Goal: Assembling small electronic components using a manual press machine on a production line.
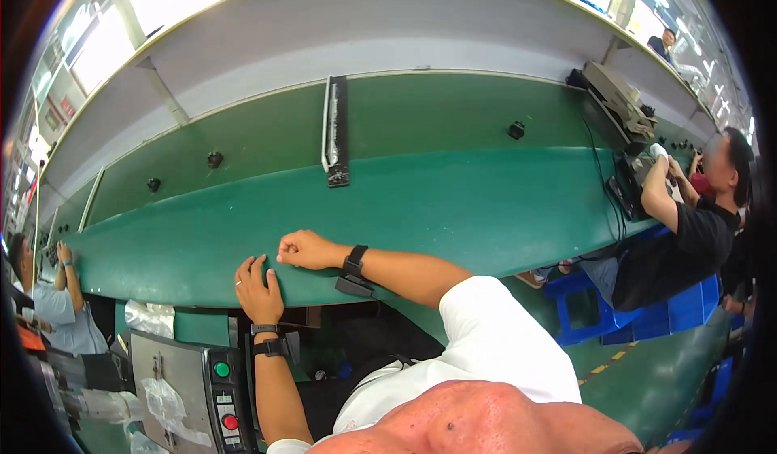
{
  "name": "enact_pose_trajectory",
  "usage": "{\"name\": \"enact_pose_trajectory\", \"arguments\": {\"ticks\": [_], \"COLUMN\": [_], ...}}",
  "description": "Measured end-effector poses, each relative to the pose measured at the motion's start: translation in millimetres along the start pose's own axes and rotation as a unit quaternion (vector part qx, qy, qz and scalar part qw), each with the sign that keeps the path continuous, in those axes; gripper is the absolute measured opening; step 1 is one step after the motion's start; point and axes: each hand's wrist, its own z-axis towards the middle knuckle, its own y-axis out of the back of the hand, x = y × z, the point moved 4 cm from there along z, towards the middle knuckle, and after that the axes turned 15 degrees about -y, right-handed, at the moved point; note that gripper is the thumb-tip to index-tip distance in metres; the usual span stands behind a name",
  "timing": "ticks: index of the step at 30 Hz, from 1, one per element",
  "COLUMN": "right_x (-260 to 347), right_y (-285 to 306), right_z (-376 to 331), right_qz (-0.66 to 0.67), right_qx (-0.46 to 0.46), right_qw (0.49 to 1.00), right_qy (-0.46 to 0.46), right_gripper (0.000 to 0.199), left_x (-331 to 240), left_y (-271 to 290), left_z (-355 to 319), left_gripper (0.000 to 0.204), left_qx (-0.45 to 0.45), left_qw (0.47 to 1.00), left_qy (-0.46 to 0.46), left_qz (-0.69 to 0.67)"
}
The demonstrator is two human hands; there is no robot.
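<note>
My left hand (259, 294) lies on the near edge of the green-topped workbench (421, 203). Its fingers are spread apart, a ring shows on one of them, and it holds nothing. Just to its right, my right hand (310, 249) rests on the bench with its fingers curled in. Nothing shows sticking out of that closed hand. A black wrist strap (354, 266) goes round my right wrist, and dark bands (270, 339) are on my left wrist. The two hands are close together but apart.
A machine panel with a green button (222, 369) and a red button (231, 422) stands at lower left. A black bar-shaped fixture (338, 130) crosses the bench's back. Co-workers sit at right (688, 227) and far left (61, 308). Blue stools (579, 308) stand at right.
</note>
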Motion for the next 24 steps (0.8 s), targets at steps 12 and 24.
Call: {"name": "enact_pose_trajectory", "arguments": {"ticks": [12,24], "right_x": [-5,1], "right_y": [-1,-2], "right_z": [2,-2], "right_qz": [-0.008,-0.008], "right_qx": [-0.012,-0.001], "right_qw": [1.000,1.000], "right_qy": [-0.006,0.015], "right_gripper": [0.024,0.025], "left_x": [11,14], "left_y": [-3,-5], "left_z": [4,10], "left_gripper": [0.033,0.031], "left_qx": [0.035,-0.007], "left_qw": [0.998,0.999], "left_qy": [-0.004,0.026], "left_qz": [-0.045,0.039]}}
